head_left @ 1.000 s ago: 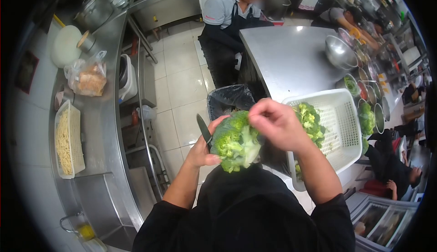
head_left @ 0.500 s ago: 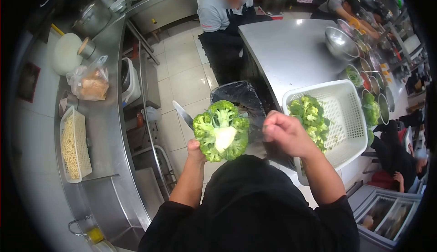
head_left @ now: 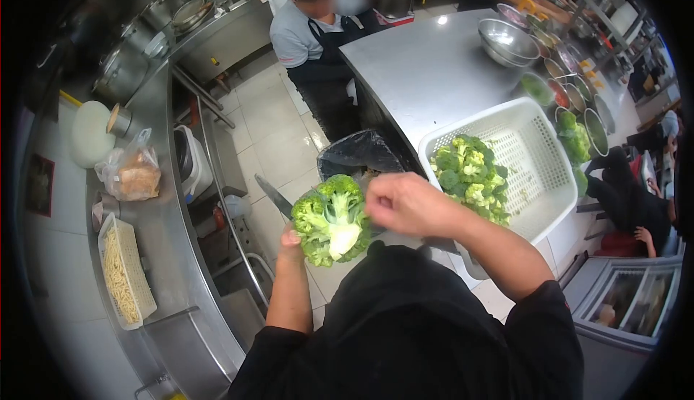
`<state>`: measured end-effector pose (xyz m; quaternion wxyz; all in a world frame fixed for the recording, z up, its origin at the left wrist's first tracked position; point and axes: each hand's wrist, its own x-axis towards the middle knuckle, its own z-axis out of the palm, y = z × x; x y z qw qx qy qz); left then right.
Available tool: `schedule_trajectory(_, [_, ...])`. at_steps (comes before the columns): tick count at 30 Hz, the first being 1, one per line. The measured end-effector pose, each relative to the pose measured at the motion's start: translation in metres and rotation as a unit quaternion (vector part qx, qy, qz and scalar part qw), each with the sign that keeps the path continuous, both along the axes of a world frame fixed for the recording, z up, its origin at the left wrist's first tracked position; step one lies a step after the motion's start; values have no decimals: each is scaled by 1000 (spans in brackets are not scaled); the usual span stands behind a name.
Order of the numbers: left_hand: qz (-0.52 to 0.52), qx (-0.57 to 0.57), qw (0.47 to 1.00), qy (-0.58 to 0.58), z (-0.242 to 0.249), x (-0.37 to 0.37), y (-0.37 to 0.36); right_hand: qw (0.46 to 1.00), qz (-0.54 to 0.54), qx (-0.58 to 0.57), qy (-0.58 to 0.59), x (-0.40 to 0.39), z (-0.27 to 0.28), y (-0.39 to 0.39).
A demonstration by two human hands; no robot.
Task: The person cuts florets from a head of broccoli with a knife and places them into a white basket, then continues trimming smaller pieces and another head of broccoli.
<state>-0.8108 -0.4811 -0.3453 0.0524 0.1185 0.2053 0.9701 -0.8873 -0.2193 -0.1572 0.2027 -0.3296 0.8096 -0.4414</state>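
Note:
A large broccoli head (head_left: 329, 219), its pale cut stem turned up, rests in my left hand (head_left: 290, 239), whose thumb shows at the lower left edge. A knife blade (head_left: 274, 196) sticks out behind the broccoli to the upper left; its handle is hidden. My right hand (head_left: 405, 201) is at the right edge of the broccoli with its fingers curled together, and whatever may be between them is hidden. To the right, cut broccoli florets (head_left: 473, 176) lie in the left part of a white perforated basket (head_left: 553, 161).
Beneath the broccoli stands a bin lined with a black bag (head_left: 354, 151). A steel table (head_left: 412, 60) holds metal bowls (head_left: 508, 42). A co-worker (head_left: 311, 39) is beyond the bin. On the left counter (head_left: 163, 255) sit a noodle basket (head_left: 148, 284) and bagged food (head_left: 134, 172).
My right hand has moved left, up to the broccoli's edge. The broccoli and knife have shifted slightly left and down in view. The whole scene has turned with the head.

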Motion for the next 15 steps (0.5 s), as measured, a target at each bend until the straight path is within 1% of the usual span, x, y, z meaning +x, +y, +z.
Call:
schedule_trajectory(2, [-11,-2,1000,17,-9,1,-5,999,17,-5,-39,13,16,2])
schedule_trajectory(5, [-11,-34,999,26,2,2,-1,977,-16,-116,-181,28,3,8])
schedule_trajectory(6, [-7,-73,997,18,22,2,7,968,2,-128,-216,33,8,8])
schedule_trajectory(7, [-5,-111,994,9,42,1,15,957,-5,-148,-249,36,10,7])
schedule_trajectory(9, [5,-104,994,10,50,3,17,931,-26,-192,-309,39,11,6])
schedule_trajectory(10, [24,-157,987,1,62,6,17,908,-26,-227,-352,37,7,9])
schedule_trajectory(13, [58,-348,936,-21,81,3,10,879,8,-337,-337,36,13,16])
schedule_trajectory(14, [53,-339,939,-37,76,4,9,902,5,-336,-271,34,13,17])
schedule_trajectory(15, [51,-308,948,-55,69,7,7,949,-10,-272,-162,30,13,18])
